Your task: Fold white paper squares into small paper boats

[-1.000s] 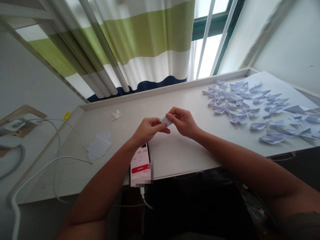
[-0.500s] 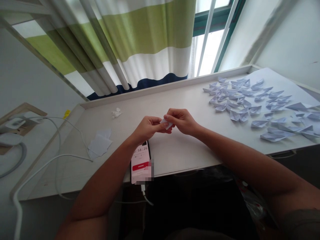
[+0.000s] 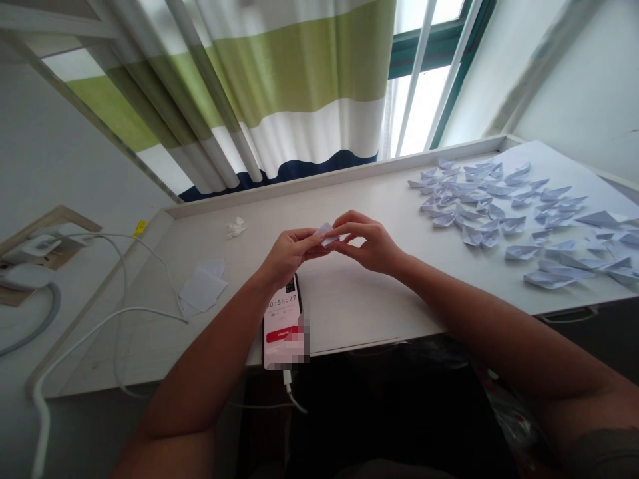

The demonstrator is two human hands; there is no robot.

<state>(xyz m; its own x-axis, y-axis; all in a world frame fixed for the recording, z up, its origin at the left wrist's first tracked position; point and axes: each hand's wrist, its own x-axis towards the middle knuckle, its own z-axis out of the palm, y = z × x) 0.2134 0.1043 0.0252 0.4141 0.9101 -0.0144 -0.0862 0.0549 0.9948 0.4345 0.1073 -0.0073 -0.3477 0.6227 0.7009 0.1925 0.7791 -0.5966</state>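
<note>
A small folded piece of white paper (image 3: 327, 234) is held above the middle of the white desk. My left hand (image 3: 293, 251) pinches it from the left between thumb and fingers. From the right, my right hand (image 3: 367, 241) has its thumb and fingertips closed on the paper's right edge, with a gap showing between thumb and index finger. Many folded paper boats (image 3: 479, 236) stand spread over the right part of the desk. On the left lie several loose white paper sheets (image 3: 204, 287), overlapping.
A phone (image 3: 282, 326) with a timer on its screen lies at the desk's front edge, a white cable plugged in. Crumpled white tissue (image 3: 236, 227) lies farther back. White cables (image 3: 120, 313) run from a power outlet (image 3: 50, 246) at left. Behind the desk hangs a striped curtain (image 3: 299, 80).
My right hand's fingers have opened into a wider arch and shifted their grip on the folded paper. The paper has turned slightly and moved a little up and left.
</note>
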